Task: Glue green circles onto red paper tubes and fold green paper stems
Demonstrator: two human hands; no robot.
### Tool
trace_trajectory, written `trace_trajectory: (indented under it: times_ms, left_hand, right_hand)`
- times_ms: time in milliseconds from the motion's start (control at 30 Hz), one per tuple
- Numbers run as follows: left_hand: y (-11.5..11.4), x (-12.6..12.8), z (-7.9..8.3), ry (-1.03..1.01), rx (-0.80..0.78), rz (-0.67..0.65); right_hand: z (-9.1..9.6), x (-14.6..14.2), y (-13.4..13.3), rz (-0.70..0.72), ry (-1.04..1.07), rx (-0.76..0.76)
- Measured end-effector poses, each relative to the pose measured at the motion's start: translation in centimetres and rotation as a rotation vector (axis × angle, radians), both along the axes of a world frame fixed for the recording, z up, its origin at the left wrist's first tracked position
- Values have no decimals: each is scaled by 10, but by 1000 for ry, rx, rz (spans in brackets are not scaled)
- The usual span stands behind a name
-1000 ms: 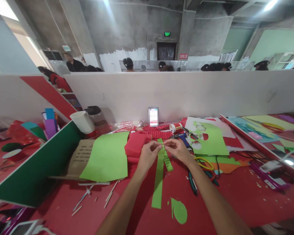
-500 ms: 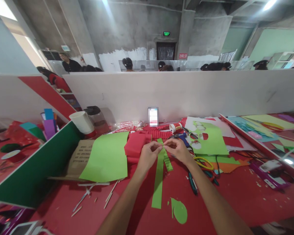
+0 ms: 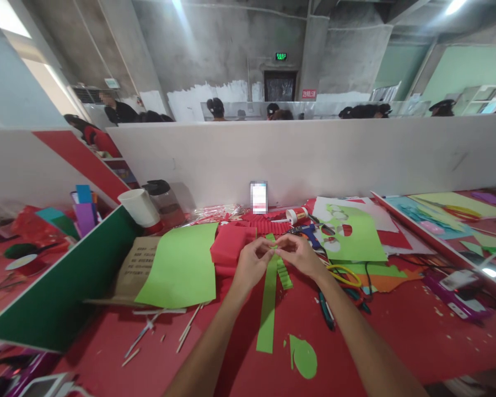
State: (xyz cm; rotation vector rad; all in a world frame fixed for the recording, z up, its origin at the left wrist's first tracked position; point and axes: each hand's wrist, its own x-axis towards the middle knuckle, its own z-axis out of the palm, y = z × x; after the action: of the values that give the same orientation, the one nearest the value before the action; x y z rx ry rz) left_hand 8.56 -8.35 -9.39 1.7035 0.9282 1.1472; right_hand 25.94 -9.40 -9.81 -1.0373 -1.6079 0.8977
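Both hands meet at the middle of the red table over green paper. My left hand [image 3: 253, 258] is closed, its thumb and fingertips pinching the upper end of a green paper strip. My right hand [image 3: 301, 255] pinches the same spot from the other side. A pleated part of the green paper strip [image 3: 285, 274] hangs down below my right fingers in small folds. A flat green strip [image 3: 267, 320] lies beneath, running toward me. The exact fold between the fingertips is hidden. Left of my left hand sits a red paper-wrapped block [image 3: 227, 248].
A green sheet [image 3: 186, 267] lies on cardboard at left, near wooden sticks [image 3: 186, 331]. Pliers [image 3: 326, 310], a glue gun [image 3: 311, 234] and a cut-out green sheet [image 3: 361, 231] are at right. A phone [image 3: 259, 197] leans on the white partition [image 3: 334, 160]. A green scrap [image 3: 304, 357] lies in front.
The hands stay almost in place, with only slight finger movement at the pinched paper. The whole view has shifted very slightly.
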Motion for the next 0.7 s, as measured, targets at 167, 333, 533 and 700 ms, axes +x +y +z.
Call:
trace_trajectory:
  times_ms: [167,333,533,700]
  left_hand:
    - [-2,2,-1,26,38,-18]
    - [-2,2,-1,36,40,-16]
    - [0,3,-4,49,73,27]
    - [1,3,-7,77,107,37]
  right_hand:
    - [1,0,0,-1,10,-2]
    - [0,-1,0,0,9,-33]
    - [-7,-3,4,-54,50,-39]
    - [-11,-1,9,-85,139,-76]
